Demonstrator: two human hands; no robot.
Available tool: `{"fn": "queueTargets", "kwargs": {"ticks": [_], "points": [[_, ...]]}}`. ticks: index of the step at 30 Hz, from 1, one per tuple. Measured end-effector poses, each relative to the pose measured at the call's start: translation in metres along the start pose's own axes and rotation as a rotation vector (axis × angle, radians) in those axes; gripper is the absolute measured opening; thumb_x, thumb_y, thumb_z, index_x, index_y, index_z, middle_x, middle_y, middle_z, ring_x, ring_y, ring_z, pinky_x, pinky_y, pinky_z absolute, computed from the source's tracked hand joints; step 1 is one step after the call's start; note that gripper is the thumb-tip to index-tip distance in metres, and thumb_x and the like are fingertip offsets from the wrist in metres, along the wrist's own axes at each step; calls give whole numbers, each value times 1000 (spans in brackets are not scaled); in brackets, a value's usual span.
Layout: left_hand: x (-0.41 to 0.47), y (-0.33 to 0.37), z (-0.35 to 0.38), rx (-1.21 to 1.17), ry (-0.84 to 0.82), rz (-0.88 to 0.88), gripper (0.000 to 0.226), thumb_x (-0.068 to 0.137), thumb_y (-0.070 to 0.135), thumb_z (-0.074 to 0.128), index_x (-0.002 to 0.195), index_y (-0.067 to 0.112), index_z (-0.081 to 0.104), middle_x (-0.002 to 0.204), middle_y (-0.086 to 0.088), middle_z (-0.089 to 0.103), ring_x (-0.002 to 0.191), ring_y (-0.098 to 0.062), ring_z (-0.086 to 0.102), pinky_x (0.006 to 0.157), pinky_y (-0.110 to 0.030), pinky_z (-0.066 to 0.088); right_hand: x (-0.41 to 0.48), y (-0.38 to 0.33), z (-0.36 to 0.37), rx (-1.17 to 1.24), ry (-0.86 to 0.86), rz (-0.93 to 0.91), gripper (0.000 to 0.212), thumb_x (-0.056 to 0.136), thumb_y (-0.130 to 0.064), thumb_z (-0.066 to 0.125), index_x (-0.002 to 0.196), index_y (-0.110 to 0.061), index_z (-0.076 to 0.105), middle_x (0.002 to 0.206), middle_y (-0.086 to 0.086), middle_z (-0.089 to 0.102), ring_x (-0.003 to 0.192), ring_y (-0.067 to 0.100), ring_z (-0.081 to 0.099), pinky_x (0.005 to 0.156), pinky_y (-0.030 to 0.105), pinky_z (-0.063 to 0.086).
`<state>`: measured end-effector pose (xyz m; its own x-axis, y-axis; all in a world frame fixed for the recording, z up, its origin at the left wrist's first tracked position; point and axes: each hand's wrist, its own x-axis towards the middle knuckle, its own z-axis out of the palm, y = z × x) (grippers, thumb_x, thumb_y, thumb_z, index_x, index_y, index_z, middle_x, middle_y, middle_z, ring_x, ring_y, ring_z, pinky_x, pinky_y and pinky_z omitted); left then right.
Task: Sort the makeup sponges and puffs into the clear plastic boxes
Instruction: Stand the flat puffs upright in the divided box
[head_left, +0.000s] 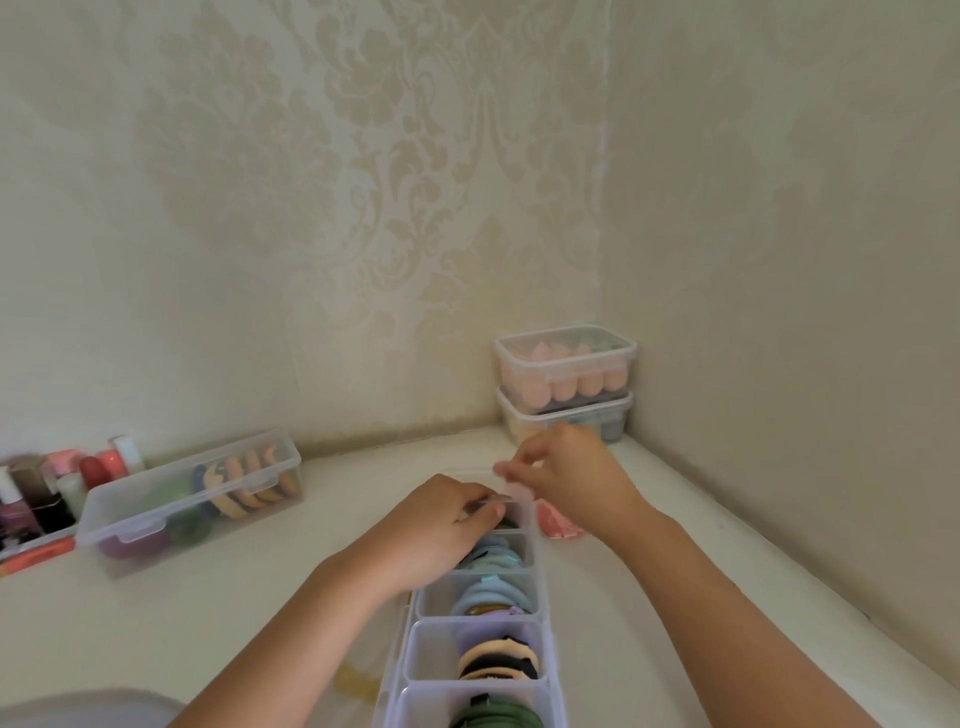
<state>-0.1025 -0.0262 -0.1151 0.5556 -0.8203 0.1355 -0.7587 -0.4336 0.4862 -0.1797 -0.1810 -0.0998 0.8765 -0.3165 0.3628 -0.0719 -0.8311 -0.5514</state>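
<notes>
A long clear plastic divided box (543, 597) lies lengthwise on the white tabletop (260, 597). Its nearer compartments are filled with round flat puffs (493, 597) in green, cream, lilac and pale blue, set on edge. The far end compartment is judged to be the one in hand: the left hand (447, 525) is curled over it, its fingers closed on a thin clear edge of the box there. The right hand (571, 478) is held just above the far end with its fingertips drawn together, but blur hides them, so whether anything is pinched cannot be told. A pink sponge piece (558, 524) lies on the tabletop just right of the box's far end, beneath the right hand. Next, this piece is probably to be picked up and slipped in on edge, which calls for the left fingers to be cleared from the opening.
</notes>
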Motion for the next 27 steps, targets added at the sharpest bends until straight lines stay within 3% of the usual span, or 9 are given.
{"fn": "queueTargets", "kwargs": {"ticks": [2, 4, 6, 9, 13, 16, 20, 24, 27], "points": [[-1, -2, 1, -3, 4, 31, 33, 94, 42, 37, 98, 27, 66, 92, 7, 69, 87, -11, 62, 83, -38, 49, 4, 14, -5, -33, 158, 61, 27, 89, -31, 60, 72, -10, 68, 66, 5, 67, 64, 20, 60, 62, 27, 44], [-1, -2, 3, 8, 15, 26, 33, 95, 42, 37, 106, 28, 65, 101, 5, 68, 95, -12, 59, 90, -37, 47, 7, 34, -6, -52, 207, 178, 19, 90, -21, 55, 86, -8, 69, 83, 5, 71, 81, 25, 63, 71, 33, 47], [-1, -2, 3, 46, 20, -12, 37, 96, 43, 37, 125, 30, 58, 114, 4, 62, 109, -12, 53, 98, -32, 41, 8, 53, 1, -111, 138, 284, 26, 94, -19, 49, 112, -11, 65, 111, 6, 68, 104, 26, 61, 87, 34, 47], [-2, -1, 4, 32, 41, 2, 33, 95, 43, 39, 116, 28, 60, 108, 3, 63, 105, -14, 56, 92, -34, 45, 9, 68, 19, -133, 1, 296, 37, 98, -22, 44, 133, -17, 53, 133, 5, 57, 122, 24, 52, 100, 29, 38], [-7, 2, 4, -4, 100, -64, 27, 94, 42, 43, 116, 28, 46, 113, 5, 57, 97, -11, 57, 82, -26, 45, 15, 71, 34, -183, -23, 221, 28, 96, -29, 48, 119, -18, 61, 121, 4, 64, 109, 23, 57, 91, 32, 45], [-8, 4, 3, 12, 95, -30, 22, 94, 39, 44, 108, 28, 57, 110, 5, 62, 99, -10, 55, 87, -29, 45, 17, 70, 32, -215, 47, 297, 27, 90, -38, 56, 105, -16, 65, 104, 3, 68, 95, 23, 61, 78, 30, 46], [-7, 6, 1, 0, 101, 6, 24, 94, 33, 45, 106, 29, 66, 107, 10, 65, 99, -7, 55, 88, -24, 43, 17, 64, 27, -351, 108, 337, 27, 91, -36, 52, 89, -13, 66, 90, 4, 68, 75, 21, 55, 62, 27, 37], [-7, 6, 2, 1, 110, -18, 26, 94, 36, 46, 116, 32, 59, 110, 8, 59, 104, -8, 52, 91, -24, 41, 19, 57, 19, -315, 214, 307, 26, 93, -31, 52, 91, -14, 72, 99, 6, 67, 88, 23, 58, 70, 31, 46], [-9, 7, 3, -39, 161, -71, 24, 92, 38, 49, 114, 28, 49, 109, 10, 57, 98, -7, 54, 79, -18, 40, 16, 44, 3, -149, 388, 182, 26, 95, -34, 52, 103, -24, 74, 104, 4, 64, 94, 21, 58, 74, 31, 45]]}}
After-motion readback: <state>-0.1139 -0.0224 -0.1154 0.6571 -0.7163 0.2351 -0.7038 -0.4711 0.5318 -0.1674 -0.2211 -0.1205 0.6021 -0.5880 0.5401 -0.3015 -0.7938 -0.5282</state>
